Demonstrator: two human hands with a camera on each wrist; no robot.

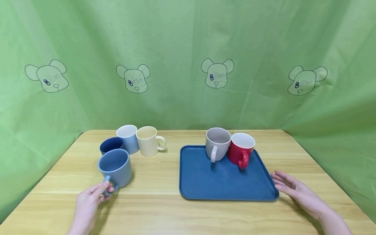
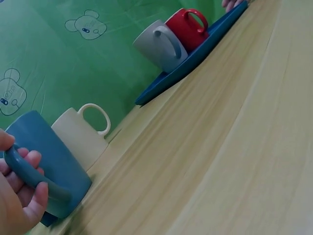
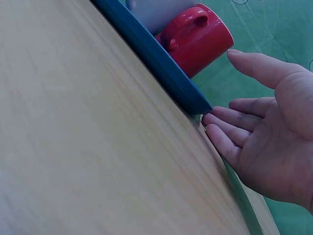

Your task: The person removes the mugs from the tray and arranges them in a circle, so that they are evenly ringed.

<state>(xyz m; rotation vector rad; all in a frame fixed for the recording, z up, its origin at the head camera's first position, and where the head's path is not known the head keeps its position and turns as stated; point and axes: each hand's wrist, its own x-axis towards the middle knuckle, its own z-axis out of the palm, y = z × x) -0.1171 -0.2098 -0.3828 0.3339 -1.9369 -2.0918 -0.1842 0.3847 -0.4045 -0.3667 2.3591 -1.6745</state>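
My left hand (image 1: pixel 87 204) grips the handle of a dusty-blue mug (image 1: pixel 121 173) at the left of the table. In the left wrist view the fingers curl around that mug's handle (image 2: pixel 36 178). On the right, my right hand (image 1: pixel 299 192) lies with fingers extended at the right edge of a dark blue tray (image 1: pixel 223 189). The right wrist view shows its fingertips by the tray corner; whether they touch it I cannot tell. A grey mug (image 1: pixel 218 143) and a red mug (image 1: pixel 238 153) with a white inside stand upright at the tray's back.
Behind the held mug stand a navy mug (image 1: pixel 112 143), partly hidden, a light blue mug (image 1: pixel 129 142) with a white inside, and a cream mug (image 1: pixel 147 143). The wooden table (image 1: pixel 158 212) ends against a green curtain (image 1: pixel 176 65) at the back and sides.
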